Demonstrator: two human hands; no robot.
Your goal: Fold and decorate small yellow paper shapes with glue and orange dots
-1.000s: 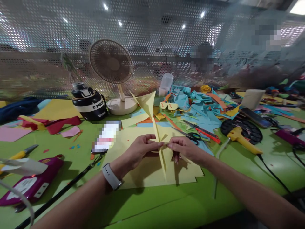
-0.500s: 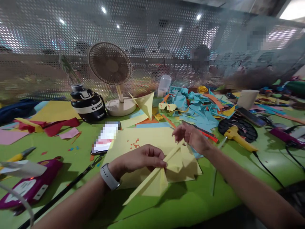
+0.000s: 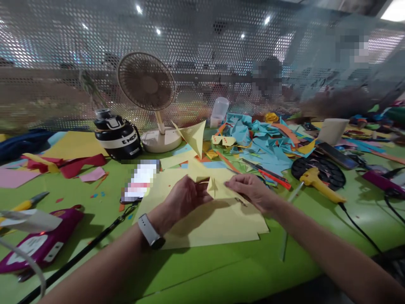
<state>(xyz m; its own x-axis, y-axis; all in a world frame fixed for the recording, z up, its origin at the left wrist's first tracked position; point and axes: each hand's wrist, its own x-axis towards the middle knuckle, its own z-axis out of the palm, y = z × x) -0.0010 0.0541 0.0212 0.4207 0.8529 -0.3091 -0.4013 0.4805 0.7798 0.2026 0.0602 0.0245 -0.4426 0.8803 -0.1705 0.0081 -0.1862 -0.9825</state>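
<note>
A folded piece of pale yellow paper (image 3: 218, 188) is held up between my hands, above a larger flat yellow sheet (image 3: 202, 232). My left hand (image 3: 183, 195), with a watch at its wrist, is turned partly palm up, its fingers closed against the paper's left side. On the right side, my right hand (image 3: 248, 190) pinches the paper's edge between thumb and fingers. Part of the fold is hidden by the fingers. Beyond them stands a pointed, curved yellow paper piece (image 3: 194, 137).
A phone (image 3: 141, 181) lies left of the sheet. Further back are a fan (image 3: 147, 82), a black bottle (image 3: 117, 139) and heaped blue paper scraps (image 3: 262, 139). On the right are a red-and-black cutter (image 3: 274, 176) and a yellow glue gun (image 3: 322, 185); a purple device (image 3: 47, 240) sits front left.
The folded paper has been turned and moved away from me, above the sheet. My left hand has rolled palm upward, and my right hand has closed on the paper's right edge.
</note>
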